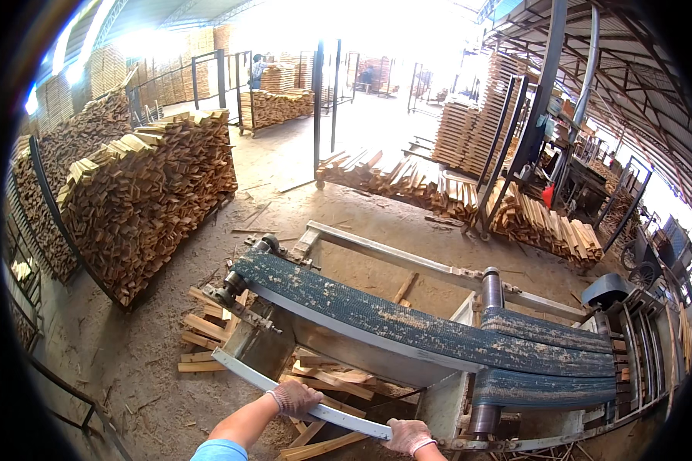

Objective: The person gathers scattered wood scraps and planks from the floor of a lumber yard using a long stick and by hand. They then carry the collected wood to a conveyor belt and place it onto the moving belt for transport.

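My left hand [296, 399], in a pale knit glove, is closed over the pale metal side rail [342, 416] of a conveyor frame. Further right along the same rail, my right hand [409, 436], gloved too, grips its edge. Beyond the rail runs a worn dark green conveyor belt [377, 311], dusted with wood bits. It stretches from a roller end at the left to a metal roller [492, 290]. Two narrower belts [546, 388] continue to the right. Below the rail, loose wood slats [334, 376] lie in a jumble under the frame.
A tall rack of stacked wood pieces [150, 200] stands at the left. Low rows of slats [546, 223] and a tall slat stack [480, 115] stand at the far right. A black metal post [318, 115] rises behind the conveyor. A blue-grey motor cover [603, 288] sits at the conveyor's right end.
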Motion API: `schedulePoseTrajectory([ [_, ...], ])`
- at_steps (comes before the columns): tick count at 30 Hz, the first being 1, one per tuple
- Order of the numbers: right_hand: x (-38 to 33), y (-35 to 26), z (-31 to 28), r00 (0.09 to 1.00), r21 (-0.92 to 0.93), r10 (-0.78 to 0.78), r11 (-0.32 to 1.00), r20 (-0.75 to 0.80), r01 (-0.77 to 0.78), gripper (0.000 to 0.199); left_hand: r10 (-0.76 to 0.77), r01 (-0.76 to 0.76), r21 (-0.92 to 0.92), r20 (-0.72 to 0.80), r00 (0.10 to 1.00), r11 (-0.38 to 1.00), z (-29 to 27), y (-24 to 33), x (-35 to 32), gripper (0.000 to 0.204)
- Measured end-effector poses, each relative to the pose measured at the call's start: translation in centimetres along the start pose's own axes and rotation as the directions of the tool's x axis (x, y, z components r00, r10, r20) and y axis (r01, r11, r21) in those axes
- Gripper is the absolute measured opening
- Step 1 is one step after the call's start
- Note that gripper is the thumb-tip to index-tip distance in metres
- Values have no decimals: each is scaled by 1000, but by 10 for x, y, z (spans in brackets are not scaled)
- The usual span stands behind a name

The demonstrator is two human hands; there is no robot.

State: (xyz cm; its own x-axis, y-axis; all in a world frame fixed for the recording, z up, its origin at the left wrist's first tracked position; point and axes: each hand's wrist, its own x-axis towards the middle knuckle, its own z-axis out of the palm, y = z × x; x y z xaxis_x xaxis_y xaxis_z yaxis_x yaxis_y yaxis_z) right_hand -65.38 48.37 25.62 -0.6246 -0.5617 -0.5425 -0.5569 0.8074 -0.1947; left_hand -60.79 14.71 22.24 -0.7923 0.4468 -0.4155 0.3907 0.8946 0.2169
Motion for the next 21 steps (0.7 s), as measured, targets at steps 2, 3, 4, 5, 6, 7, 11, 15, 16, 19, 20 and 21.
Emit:
schedulePoseTrajectory([
  [2, 0, 1, 2, 1000, -3, -20, 1000, -21, 20, 46, -1, 1, 2, -18, 1000, 1000, 7, -3, 1, 61],
  [3, 0, 0, 1, 1000, 0, -16, 1000, -19, 16, 46, -2, 2, 1, -28, 1000, 1000, 10, -4, 2, 61],
  [4, -1, -1, 0, 1000, 3, -13, 1000, -17, 13, 46, -2, 2, 0, -38, 999, 1000, 12, -5, 2, 62],
  [5, -1, -1, -1, 1000, 6, -9, 1000, -15, 9, 46, 7, -7, -3, -46, 999, 1000, 15, -6, 2, 60],
  [6, -1, -1, -1, 1000, 0, -4, 1000, -5, 4, 46, 19, -19, -4, -54, 998, 1000, 11, -6, 2, 57],
  [7, 0, -1, -1, 1000, -5, 0, 1000, 4, 0, 46, 31, -32, -6, -62, 998, 999, 9, -5, 2, 55],
  [11, 2, 2, 3, 1000, -20, -22, 1000, -5, 22, 46, 18, -18, 15, -37, 999, 1000, 8, -5, 3, 62],
  [15, 3, 3, 3, 999, -42, -31, 999, 25, 32, 45, 18, -17, 17, -49, 999, 1000, 9, -4, 1, 63],
  [16, 4, 3, 4, 999, -46, -31, 998, 26, 32, 45, 19, -18, 16, -51, 999, 1000, 7, -3, 2, 63],
  [19, 4, 4, 5, 999, -47, -38, 998, 17, 38, 45, -13, 13, -18, 1, 1000, 1000, 3, -1, 2, 56],
  [20, 4, 4, 6, 999, -46, -41, 998, 12, 41, 46, -10, 10, -15, 1, 1000, 1000, 4, -2, 2, 56],
  [21, 4, 4, 5, 999, -40, -38, 998, 10, 39, 46, -11, 11, -11, 2, 1000, 1000, 5, -2, 2, 57],
])
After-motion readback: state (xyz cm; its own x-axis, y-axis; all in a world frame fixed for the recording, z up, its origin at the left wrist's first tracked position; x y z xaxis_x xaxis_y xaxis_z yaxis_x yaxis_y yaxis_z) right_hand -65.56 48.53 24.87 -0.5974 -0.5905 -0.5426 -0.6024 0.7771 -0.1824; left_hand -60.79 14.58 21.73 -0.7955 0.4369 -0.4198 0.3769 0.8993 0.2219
